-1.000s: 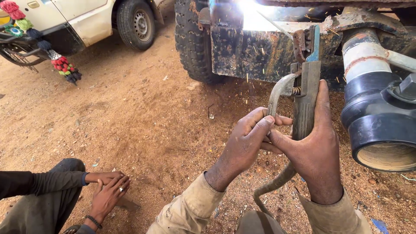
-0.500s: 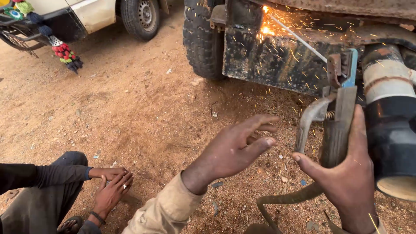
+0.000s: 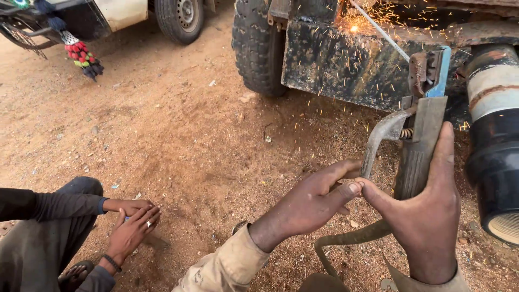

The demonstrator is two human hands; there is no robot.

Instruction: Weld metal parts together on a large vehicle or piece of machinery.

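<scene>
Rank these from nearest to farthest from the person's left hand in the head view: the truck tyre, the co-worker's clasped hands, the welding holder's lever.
From the left hand:
1. Lever of the welding holder, just right of the fingertips.
2. Co-worker's clasped hands, lower left on the dirt.
3. Truck tyre, up top, beyond the sparks.

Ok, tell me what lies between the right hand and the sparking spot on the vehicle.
Head view: electrode holder in right hand, its thin rod reaching the sparks.
</scene>
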